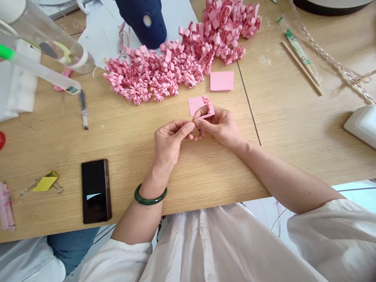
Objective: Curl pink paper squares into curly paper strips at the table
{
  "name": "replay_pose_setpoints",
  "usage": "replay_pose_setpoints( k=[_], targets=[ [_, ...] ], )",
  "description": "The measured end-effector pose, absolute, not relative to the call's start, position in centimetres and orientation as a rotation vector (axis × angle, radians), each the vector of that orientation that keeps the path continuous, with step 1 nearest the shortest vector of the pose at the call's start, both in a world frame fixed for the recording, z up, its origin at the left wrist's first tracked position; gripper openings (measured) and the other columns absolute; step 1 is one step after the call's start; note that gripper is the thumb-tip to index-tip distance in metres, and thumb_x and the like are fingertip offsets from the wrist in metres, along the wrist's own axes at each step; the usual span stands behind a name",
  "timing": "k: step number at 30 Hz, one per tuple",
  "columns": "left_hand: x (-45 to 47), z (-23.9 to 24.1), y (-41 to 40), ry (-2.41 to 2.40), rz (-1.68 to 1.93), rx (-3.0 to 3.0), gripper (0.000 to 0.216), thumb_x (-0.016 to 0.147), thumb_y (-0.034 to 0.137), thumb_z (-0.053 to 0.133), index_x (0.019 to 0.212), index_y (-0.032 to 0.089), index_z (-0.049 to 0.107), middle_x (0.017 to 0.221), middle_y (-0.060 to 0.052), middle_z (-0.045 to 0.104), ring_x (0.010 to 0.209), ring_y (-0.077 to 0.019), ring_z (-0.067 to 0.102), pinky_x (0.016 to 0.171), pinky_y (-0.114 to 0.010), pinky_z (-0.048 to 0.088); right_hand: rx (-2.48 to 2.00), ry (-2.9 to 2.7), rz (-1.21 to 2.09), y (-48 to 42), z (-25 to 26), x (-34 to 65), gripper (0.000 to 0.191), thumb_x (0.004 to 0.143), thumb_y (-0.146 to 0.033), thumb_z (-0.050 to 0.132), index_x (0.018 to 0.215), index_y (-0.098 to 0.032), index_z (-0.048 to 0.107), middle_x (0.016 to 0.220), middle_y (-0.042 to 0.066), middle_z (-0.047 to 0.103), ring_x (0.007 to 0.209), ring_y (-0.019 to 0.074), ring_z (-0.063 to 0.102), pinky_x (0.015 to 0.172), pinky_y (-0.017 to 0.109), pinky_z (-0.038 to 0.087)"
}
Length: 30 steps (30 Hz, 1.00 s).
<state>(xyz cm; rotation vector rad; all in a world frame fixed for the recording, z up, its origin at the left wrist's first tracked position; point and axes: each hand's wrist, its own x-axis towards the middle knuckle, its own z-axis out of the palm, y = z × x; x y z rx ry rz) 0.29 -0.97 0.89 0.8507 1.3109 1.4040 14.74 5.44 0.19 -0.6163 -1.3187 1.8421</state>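
Note:
Near the middle of the table, my right hand (221,124) pinches a pink paper strip (209,110) with small curls along one edge. My left hand (172,137) is closed, thumb against forefinger, and meets the right fingertips at the strip's near end; the fingers hide what lies between them. Just behind the hands lies a flat piece of pink paper (195,105) with cut lines, partly covered. Beyond it is a small stack of pink paper rectangles (221,81). A long heap of curled pink paper pieces (164,70) stretches across the back.
A phone (95,192) and a yellow binder clip (47,182) lie at left. Clear bottles (53,39) and a pen (84,109) are farther back. A dark blue object (143,21) stands behind the heap. Wooden chopsticks (302,68) and a twisted cord (329,58) lie right.

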Motion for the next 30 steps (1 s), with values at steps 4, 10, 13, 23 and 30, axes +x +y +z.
replay_pose_setpoints(
  k=[4, 10, 13, 23, 30],
  targets=[
    [0.3, 0.9, -1.0, 1.341, 1.425, 0.897, 0.034, 0.068, 0.048, 0.088, 0.077, 0.018, 0.075, 0.058, 0.002, 0.065, 0.053, -0.0101, 0.061, 0.058, -0.025, 0.057, -0.62, -1.32, 1.847, 5.4, 0.1, 14.7, 0.039, 0.078, -0.047, 0.083, 0.085, -0.015, 0.061, 0.069, -0.003, 0.061, 0.055, 0.0069, 0.058, 0.054, 0.021, 0.056],
    [0.3, 0.7, -1.1, 1.427, 1.481, 1.009, 0.027, 0.073, 0.044, 0.085, 0.075, 0.019, 0.075, 0.066, 0.0, 0.07, 0.054, -0.0088, 0.061, 0.055, -0.022, 0.053, -0.639, -1.328, 1.833, 5.4, 0.2, 14.7, 0.037, 0.077, -0.044, 0.084, 0.084, -0.015, 0.063, 0.072, -0.003, 0.061, 0.056, 0.0062, 0.056, 0.053, 0.02, 0.055],
    [0.4, 0.7, -1.2, 1.459, 1.535, 1.088, 0.021, 0.077, 0.037, 0.082, 0.074, 0.018, 0.073, 0.067, 0.001, 0.071, 0.055, -0.0078, 0.062, 0.056, -0.021, 0.053, -0.668, -1.348, 1.805, 5.2, 0.2, 14.6, 0.037, 0.078, -0.044, 0.084, 0.083, -0.015, 0.062, 0.074, -0.002, 0.061, 0.056, 0.0063, 0.056, 0.053, 0.021, 0.054],
    [0.6, 0.5, -1.4, 1.595, 1.541, 1.167, 0.016, 0.08, 0.033, 0.077, 0.076, 0.018, 0.072, 0.072, 0.001, 0.072, 0.06, -0.0092, 0.063, 0.06, -0.021, 0.053, -0.731, -1.383, 1.727, 5.0, 0.2, 14.5, 0.029, 0.079, -0.038, 0.081, 0.082, -0.016, 0.063, 0.072, -0.002, 0.061, 0.058, 0.0073, 0.054, 0.053, 0.021, 0.053],
    [0.9, 0.4, -1.8, 1.811, 1.566, 1.426, 0.009, 0.084, 0.025, 0.072, 0.078, 0.018, 0.07, 0.076, 0.0, 0.07, 0.069, -0.0104, 0.064, 0.066, -0.022, 0.053, -0.795, -1.399, 1.659, 4.3, 0.6, 14.3, 0.018, 0.082, -0.03, 0.075, 0.079, -0.016, 0.064, 0.071, -0.001, 0.061, 0.06, 0.0079, 0.054, 0.055, 0.022, 0.053]
  ],
)
